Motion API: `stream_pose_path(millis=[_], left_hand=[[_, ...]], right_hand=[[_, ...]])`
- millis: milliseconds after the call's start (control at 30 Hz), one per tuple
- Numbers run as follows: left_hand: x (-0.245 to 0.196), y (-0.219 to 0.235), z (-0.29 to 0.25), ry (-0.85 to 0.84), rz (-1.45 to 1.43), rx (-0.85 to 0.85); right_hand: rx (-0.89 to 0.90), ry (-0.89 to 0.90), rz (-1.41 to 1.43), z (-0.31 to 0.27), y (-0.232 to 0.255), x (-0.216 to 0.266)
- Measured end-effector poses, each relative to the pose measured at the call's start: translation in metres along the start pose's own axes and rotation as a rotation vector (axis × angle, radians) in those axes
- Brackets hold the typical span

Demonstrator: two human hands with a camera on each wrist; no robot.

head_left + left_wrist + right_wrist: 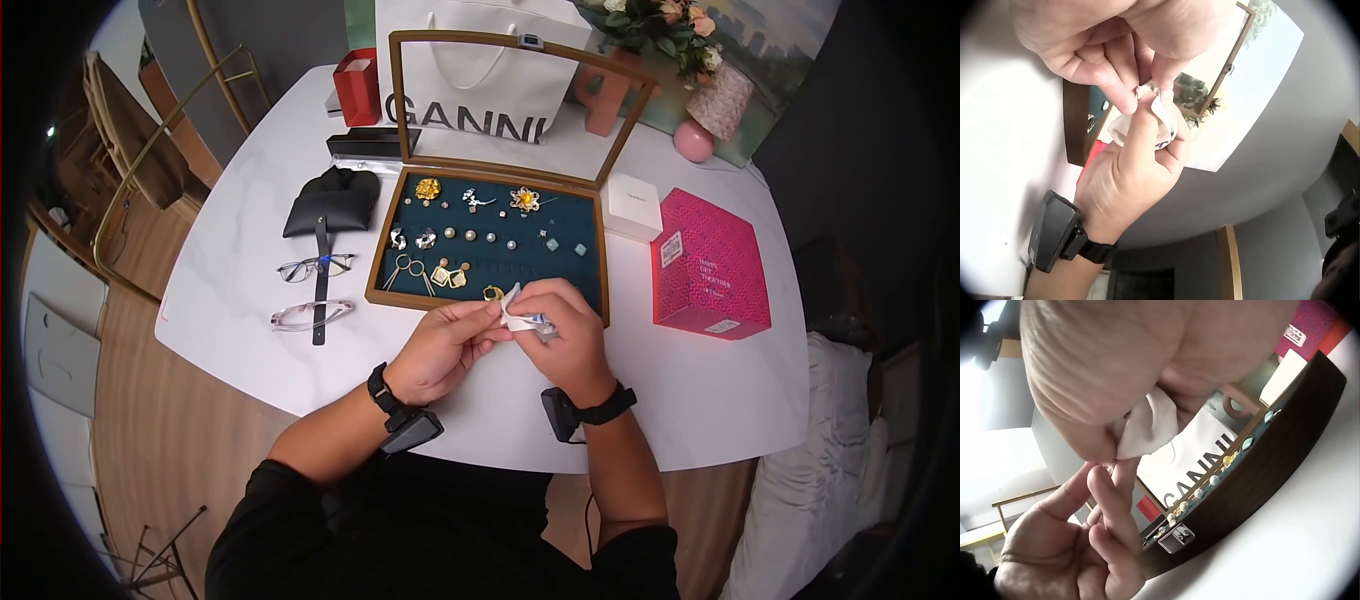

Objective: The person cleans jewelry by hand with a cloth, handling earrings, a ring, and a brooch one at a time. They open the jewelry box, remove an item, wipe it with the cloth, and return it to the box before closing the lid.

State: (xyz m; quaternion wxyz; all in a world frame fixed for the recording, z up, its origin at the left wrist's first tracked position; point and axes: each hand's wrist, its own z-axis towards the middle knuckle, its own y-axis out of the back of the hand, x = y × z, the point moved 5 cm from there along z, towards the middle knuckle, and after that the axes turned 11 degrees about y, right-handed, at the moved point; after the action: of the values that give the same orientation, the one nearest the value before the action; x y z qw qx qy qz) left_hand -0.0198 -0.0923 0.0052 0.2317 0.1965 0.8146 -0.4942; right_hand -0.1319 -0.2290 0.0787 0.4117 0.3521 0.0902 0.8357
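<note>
Over the near edge of the jewellery case (385,295), both hands meet at a white cloth (518,322). The right hand (568,335) grips the folded cloth between thumb and fingers; the cloth (1150,428) hangs from its fingertips in the right wrist view. The left hand (440,355) pinches a tiny shiny thing (1109,467) against the cloth, mostly hidden by the fingertips; what it is I cannot tell. The case stands with its glass lid raised, and earrings, pearl studs (490,238) and flower brooches (525,199) lie on its dark green lining.
Left of the case lie two pairs of glasses (312,316), a black strap and a black pouch (332,205). A white box (632,207) and a pink box (708,265) stand at the right. Behind are a white GANNI bag (480,90), a red box (357,88) and a lamp (718,105).
</note>
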Motion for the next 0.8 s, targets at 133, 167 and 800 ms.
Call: stream_pose_path(millis=[133, 167, 800], left_hand=[[-0.0002, -0.0016, -0.0005, -0.018, 0.014, -0.016], [0.0007, 0.0, 0.0007, -0.026, 0.018, -0.01], [0.004, -0.0044, 0.0027, -0.14, 0.172, -0.076]], right_hand=[[-0.005, 0.006, 0.0, -0.0001, -0.0017, 0.001], [-0.007, -0.001, 0.007, -0.0003, -0.0019, 0.0011], [-0.091, -0.087, 0.024, -0.0042, -0.0005, -0.0008]])
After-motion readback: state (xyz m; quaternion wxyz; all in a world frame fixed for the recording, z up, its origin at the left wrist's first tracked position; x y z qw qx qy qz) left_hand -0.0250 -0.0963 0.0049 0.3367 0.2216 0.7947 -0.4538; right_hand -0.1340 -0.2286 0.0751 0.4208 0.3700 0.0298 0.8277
